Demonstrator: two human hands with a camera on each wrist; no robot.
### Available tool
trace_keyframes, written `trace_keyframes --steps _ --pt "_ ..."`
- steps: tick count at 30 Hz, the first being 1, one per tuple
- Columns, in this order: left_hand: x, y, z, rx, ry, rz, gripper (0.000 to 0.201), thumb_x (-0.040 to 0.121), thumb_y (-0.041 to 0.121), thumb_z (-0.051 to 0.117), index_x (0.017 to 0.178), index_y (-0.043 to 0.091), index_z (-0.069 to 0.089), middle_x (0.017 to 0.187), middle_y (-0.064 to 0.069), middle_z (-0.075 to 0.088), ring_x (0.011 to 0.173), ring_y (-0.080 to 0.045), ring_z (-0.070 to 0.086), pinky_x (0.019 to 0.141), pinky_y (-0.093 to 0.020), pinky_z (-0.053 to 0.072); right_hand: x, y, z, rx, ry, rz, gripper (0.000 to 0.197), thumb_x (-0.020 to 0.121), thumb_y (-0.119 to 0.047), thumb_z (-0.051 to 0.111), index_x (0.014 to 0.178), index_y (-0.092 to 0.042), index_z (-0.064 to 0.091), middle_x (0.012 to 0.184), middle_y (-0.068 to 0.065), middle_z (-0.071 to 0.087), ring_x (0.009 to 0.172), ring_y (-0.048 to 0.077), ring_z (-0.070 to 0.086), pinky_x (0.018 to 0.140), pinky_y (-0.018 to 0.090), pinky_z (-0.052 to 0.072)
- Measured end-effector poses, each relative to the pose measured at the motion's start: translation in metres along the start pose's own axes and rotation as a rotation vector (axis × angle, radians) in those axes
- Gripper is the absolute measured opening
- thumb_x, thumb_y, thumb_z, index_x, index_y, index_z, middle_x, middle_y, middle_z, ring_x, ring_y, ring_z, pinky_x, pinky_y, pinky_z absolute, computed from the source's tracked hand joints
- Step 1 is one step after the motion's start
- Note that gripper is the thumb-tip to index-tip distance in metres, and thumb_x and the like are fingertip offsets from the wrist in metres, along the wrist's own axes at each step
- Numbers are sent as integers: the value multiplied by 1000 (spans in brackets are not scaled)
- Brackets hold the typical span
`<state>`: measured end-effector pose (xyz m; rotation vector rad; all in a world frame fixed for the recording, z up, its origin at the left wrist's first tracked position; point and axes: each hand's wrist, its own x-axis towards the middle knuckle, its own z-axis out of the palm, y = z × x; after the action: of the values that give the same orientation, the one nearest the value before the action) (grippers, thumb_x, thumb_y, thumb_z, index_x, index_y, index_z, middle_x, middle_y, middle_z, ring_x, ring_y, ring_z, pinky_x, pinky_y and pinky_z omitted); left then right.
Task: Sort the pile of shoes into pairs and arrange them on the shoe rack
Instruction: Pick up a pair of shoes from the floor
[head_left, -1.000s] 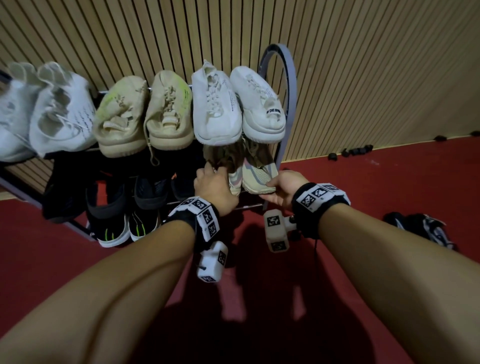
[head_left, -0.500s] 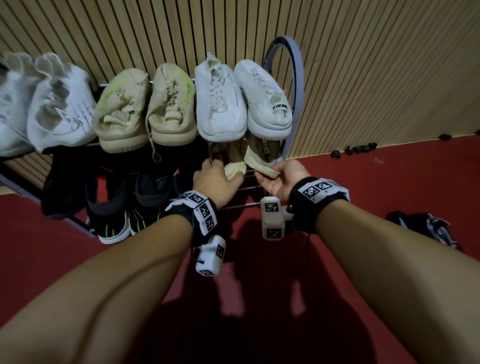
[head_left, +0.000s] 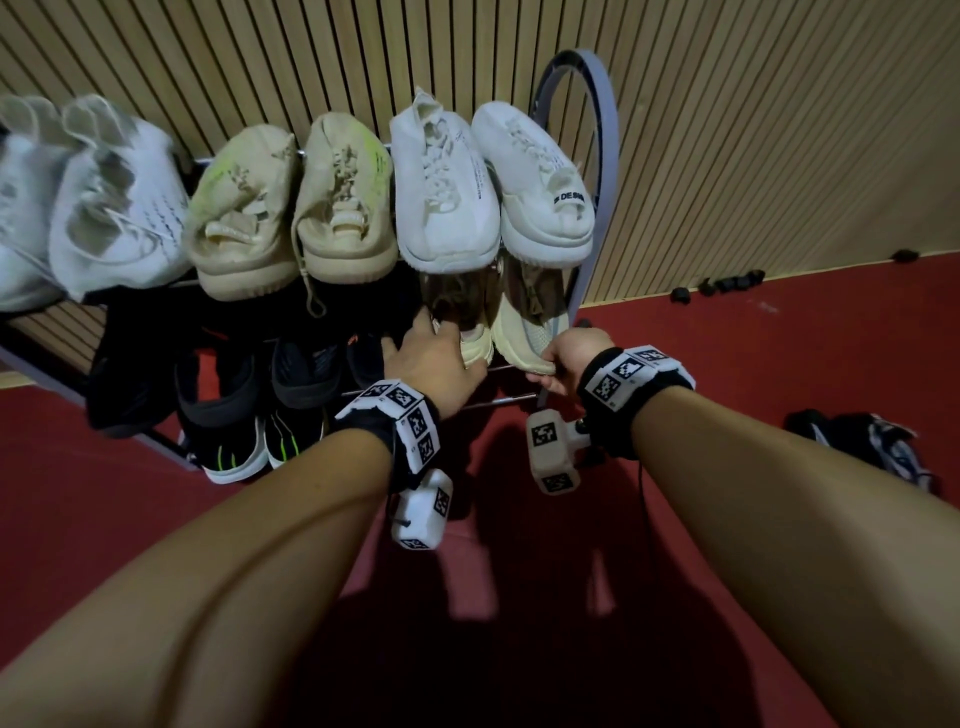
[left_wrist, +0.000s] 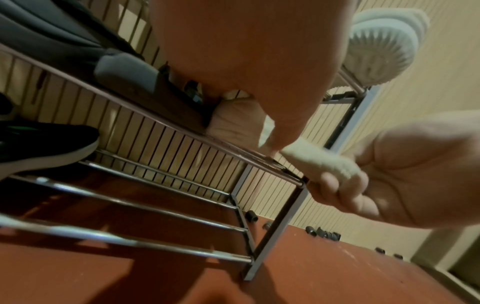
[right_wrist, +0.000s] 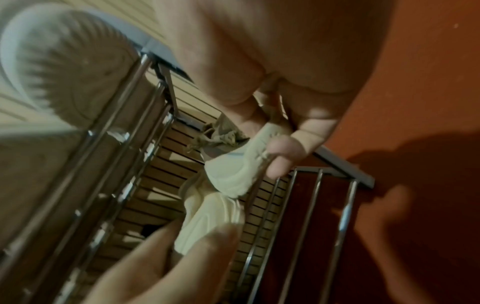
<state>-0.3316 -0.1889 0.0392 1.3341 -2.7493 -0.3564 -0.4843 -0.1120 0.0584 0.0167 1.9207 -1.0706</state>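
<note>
Two cream and brown shoes sit side by side at the right end of the rack's middle shelf, under the white pair. My left hand (head_left: 441, 338) holds the left cream shoe (head_left: 475, 351) by its heel, thumb and fingers either side of it (right_wrist: 207, 218). Over on the right, my right hand (head_left: 550, 366) curls its fingers (right_wrist: 283, 148) round the heel of the right cream shoe (head_left: 524, 332). The toes of both shoes are hidden in shadow under the top shelf. The metal shoe rack (head_left: 602, 156) stands against the slatted wall.
The top shelf holds a white pair (head_left: 493, 182), a beige pair (head_left: 291, 218) and another white pair (head_left: 93, 208). Black shoes (head_left: 228, 415) fill the lower shelves on the left. A dark pair (head_left: 872, 441) lies on the red floor, right. Small black bits (head_left: 727, 283) line the wall.
Both hands have moved up and forward, carrying the two cream shoes from in front of the rack onto its middle shelf, under the white pair.
</note>
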Motion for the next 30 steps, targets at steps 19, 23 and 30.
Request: trace_keyframes --steps 19,23,30 --pt "0 7 7 43 -10 -60 73 89 60 50 147 20 26 160 -11 11 141 -32 24 113 -62 18 19 18 2 -149 246 -411 34 89 -4 58 116 -11 40 96 6 56 60 18 57 44 12 49" --pt "0 8 7 34 -10 -72 75 89 61 50 148 21 26 160 -10 11 142 -31 24 113 -62 17 15 18 10 -39 264 -351 41 83 -9 66 115 -8 41 91 10 58 82 34 68 74 47 59" --pt "-2 10 6 21 -12 -79 71 88 58 53 146 24 29 160 -9 10 142 -30 24 113 -62 17 15 14 6 20 162 -326 35 86 -8 66 111 -6 41 97 22 60 55 30 65 38 27 48"
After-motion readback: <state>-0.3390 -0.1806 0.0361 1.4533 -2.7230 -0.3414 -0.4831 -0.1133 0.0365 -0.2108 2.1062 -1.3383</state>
